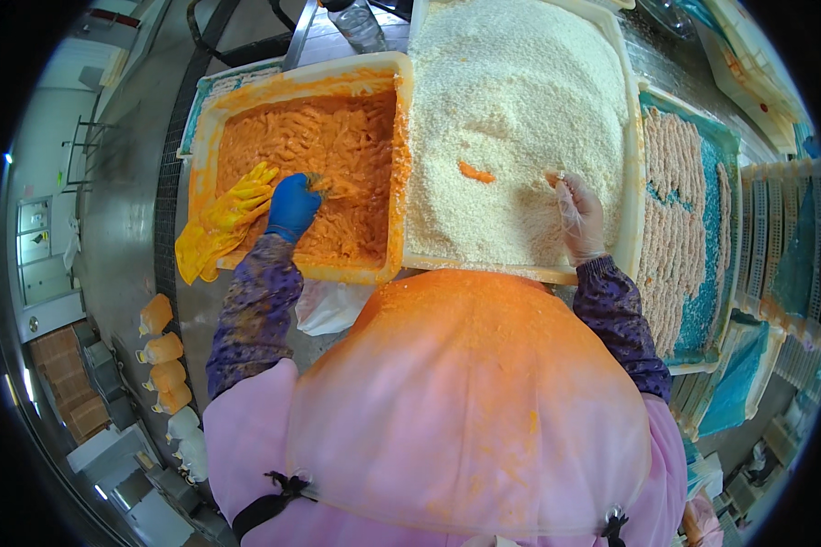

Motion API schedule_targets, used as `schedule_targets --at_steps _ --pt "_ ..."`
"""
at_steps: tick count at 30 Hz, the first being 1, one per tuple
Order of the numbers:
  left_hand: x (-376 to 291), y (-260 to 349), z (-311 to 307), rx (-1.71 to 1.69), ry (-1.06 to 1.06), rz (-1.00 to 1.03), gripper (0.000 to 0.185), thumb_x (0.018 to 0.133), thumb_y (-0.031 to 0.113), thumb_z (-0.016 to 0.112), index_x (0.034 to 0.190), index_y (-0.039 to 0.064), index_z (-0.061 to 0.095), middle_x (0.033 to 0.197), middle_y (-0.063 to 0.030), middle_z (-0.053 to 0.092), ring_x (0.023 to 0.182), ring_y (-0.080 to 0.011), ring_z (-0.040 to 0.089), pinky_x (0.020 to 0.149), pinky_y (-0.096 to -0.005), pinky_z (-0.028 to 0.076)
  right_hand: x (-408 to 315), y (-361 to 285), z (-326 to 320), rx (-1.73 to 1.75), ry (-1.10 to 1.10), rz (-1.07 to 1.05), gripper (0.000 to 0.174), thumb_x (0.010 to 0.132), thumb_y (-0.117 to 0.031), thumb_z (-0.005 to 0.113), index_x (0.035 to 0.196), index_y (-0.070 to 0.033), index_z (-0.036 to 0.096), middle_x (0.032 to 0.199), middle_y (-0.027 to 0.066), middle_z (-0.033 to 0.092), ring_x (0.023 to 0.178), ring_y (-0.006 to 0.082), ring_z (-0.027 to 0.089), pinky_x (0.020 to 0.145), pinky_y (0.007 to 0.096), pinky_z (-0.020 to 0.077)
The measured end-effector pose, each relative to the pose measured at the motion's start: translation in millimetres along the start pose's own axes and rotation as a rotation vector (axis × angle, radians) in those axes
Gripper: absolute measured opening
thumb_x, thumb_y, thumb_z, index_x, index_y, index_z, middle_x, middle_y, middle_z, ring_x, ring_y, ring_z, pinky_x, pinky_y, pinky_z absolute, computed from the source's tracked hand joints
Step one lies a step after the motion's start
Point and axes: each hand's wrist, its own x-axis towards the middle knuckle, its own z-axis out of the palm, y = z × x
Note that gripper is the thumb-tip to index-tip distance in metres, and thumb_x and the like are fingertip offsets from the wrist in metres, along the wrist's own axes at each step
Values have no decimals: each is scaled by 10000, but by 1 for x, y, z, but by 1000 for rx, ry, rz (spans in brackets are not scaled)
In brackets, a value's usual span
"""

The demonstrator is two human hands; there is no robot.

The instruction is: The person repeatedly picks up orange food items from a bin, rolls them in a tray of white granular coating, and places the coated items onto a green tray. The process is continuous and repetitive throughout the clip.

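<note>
My left hand (294,205), in a blue glove, reaches into a white plastic tub (197,184) of wet orange-coated meat strips (308,137). Its fingers curl at the surface of the mix; the coated fingertips are hard to make out. Beside that wrist, a pair of yellow rubber gloves (222,225) drapes over the tub's near left corner. My right hand (580,215), in a clear plastic glove, pinches a small crumb-dusted strip (554,179) above pale breadcrumbs (513,89). One bare orange strip (477,172) lies on the crumbs between my hands.
Right of the crumb tub (629,164), a tray (733,205) holds rows of breaded strips (670,232) on blue-green lining. Another such tray (202,102) sits behind the orange tub. A clear bottle (357,27) stands at the back. Stacked crates (783,232) rise far right; jugs (161,349) line the floor left.
</note>
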Motion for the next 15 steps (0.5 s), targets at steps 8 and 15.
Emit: schedule_targets --at_steps 8,15 --pt "9 -5 34 20 -59 69 409 899 182 822 1262 5 759 1189 -239 762 1133 -379 733 934 -482 591 0 2 -7 -88 -70 57 300 1138 -194 598 1343 -8 714 1289 45 740 1220 147 664 1100 316 483" --pt "0 -26 33 195 -183 245 433 888 196 832 1286 43 758 1252 -224 752 1170 -387 717 955 -479 584 -1 7 -2 -10 10 17 258 1129 -179 597 1271 -14 736 1113 22 729 1044 120 648 956 284 500"
